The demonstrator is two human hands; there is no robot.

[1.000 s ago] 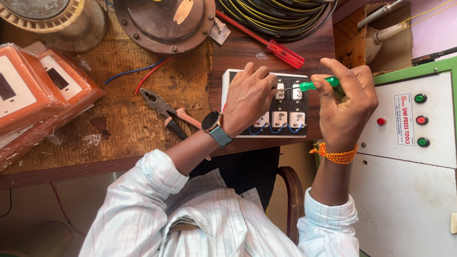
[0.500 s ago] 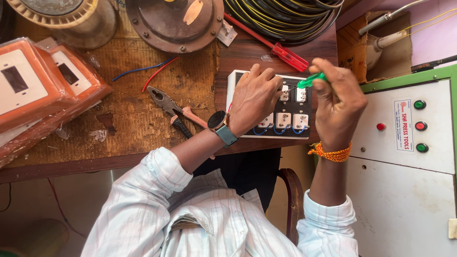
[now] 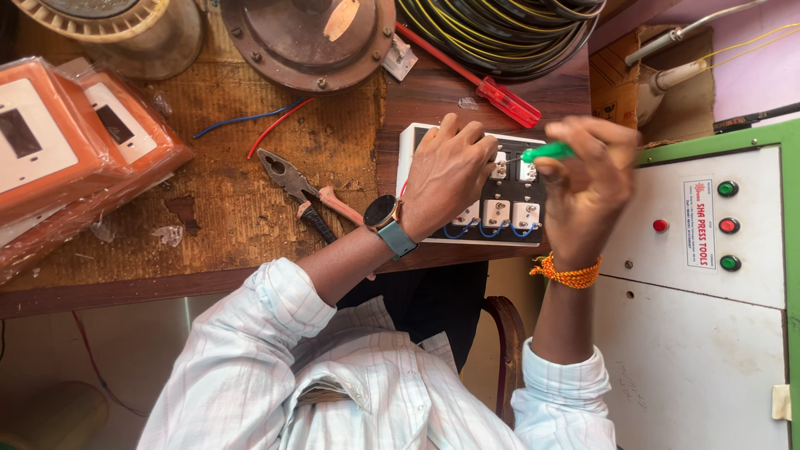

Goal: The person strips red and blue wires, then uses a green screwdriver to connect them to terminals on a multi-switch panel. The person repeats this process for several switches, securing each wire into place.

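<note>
The wooden workbench [image 3: 250, 208] carries everything, and the white switch board [image 3: 479, 187] lying face-down at its near right edge serves as the reference for all positions. Right of the board stands a white control cabinet [image 3: 700, 333] with coloured push buttons; beyond the board lies a coil of black and yellow cable [image 3: 500, 33], with a round rusted metal housing [image 3: 308, 37] to the far left of it. Well left of the board sit wrapped orange switch plates [image 3: 67, 142]. A red-handled screwdriver [image 3: 500, 96] lies just beyond the board, and pliers [image 3: 308, 196] lie just left of it, beside loose blue and red wires [image 3: 250, 125]. The left hand [image 3: 446, 179] is spread flat over the board's left half, pressing it to the bench. The right hand [image 3: 592, 187] is closed around a green-handled screwdriver [image 3: 546, 152], whose tip meets the upper row of switch modules [image 3: 512, 171] on the board. The two hands are apart, one each side of the row. To work the screw well, the blade should, by my judgement, sit square in its slot, with downward pressure kept along the shaft; the holding hand should stay clear of the tip and prevent the board sliding toward the bench edge. Slippage could nick the blue jumper wires [image 3: 483, 233] along the board's near side.
</note>
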